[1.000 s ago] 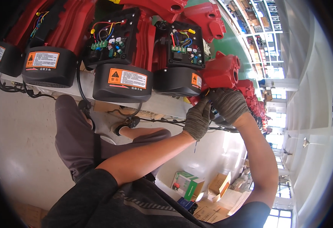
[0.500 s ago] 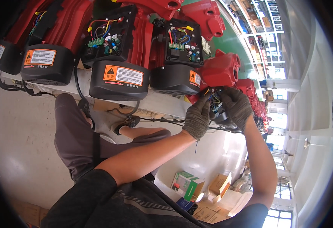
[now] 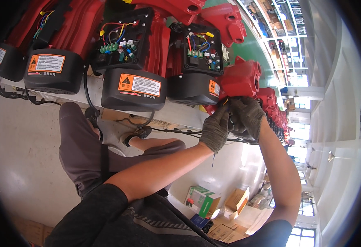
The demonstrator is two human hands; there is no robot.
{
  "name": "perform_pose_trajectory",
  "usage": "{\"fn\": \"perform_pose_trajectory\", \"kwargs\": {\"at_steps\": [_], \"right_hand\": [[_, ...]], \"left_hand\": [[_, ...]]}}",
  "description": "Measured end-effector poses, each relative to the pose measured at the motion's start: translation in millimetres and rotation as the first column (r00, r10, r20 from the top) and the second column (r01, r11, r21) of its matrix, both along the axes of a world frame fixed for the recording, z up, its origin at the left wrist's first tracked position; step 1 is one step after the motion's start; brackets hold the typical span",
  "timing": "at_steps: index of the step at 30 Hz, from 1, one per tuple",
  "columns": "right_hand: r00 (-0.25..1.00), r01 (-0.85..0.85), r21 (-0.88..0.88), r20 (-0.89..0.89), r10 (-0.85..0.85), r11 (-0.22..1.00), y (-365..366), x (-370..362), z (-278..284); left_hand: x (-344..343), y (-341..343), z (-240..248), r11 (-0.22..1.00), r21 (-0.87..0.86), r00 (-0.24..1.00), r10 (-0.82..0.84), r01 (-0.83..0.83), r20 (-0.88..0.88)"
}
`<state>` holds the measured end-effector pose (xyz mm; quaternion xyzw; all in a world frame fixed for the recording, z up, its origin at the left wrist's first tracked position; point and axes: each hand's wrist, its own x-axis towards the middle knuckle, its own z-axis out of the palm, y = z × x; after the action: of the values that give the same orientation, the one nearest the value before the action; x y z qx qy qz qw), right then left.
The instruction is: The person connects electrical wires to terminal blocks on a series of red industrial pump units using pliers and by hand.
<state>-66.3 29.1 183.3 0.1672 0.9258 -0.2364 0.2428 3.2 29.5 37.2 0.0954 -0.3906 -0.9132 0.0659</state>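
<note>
Both my hands wear grey-green knit gloves and meet over the wiring of a red pump motor [image 3: 241, 78] at the right. My left hand [image 3: 214, 129] has its fingers pinched together beside a yellow wire [image 3: 226, 100]; what they hold is hidden. A thin dark shaft [image 3: 213, 159] sticks out below its wrist. My right hand [image 3: 248, 118] is bent over the open wiring box with its fingertips close to the left ones. It covers most of the wires, and its grip cannot be made out.
To the left stand several red motors with black end covers [image 3: 133, 89] and open terminal boxes [image 3: 123, 43] on a pale bench. Black cables [image 3: 172, 130] hang along its edge. Cardboard boxes [image 3: 236, 201] and a green-white box [image 3: 201, 200] lie on the floor behind.
My right hand has moved left and inward, closing over the wiring that was visible between the hands. The left hand has stayed nearly in place. The view has shifted slightly.
</note>
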Motion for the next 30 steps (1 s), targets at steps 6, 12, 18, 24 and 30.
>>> {"fn": "perform_pose_trajectory", "kwargs": {"at_steps": [6, 12, 18, 24, 30], "right_hand": [[0.999, -0.004, -0.055, 0.036, 0.006, 0.998, 13, -4, -1], [0.899, -0.410, 0.320, -0.015, 0.437, 0.854, 18, -11, -11], [0.195, -0.791, 0.609, 0.334, 0.922, -0.053, 12, -19, 4], [-0.120, -0.721, 0.617, 0.336, 0.934, -0.315, 24, -18, 17], [0.854, -0.442, 0.175, -0.218, 0.472, 0.880, 28, 8, 11]], "left_hand": [[4, -7, 6, 0.999, 0.004, 0.999, -0.046, 0.046, 0.016], [0, 5, 0, 0.974, -0.123, 0.980, 0.185, -0.193, -0.072], [-1, -1, 2, 0.988, 0.156, 0.999, 0.021, -0.015, -0.038], [0, -3, 5, 0.998, 0.055, 0.999, -0.023, 0.026, -0.047], [2, -6, 8, 0.994, 0.104, 1.000, -0.027, 0.027, 0.000]]}}
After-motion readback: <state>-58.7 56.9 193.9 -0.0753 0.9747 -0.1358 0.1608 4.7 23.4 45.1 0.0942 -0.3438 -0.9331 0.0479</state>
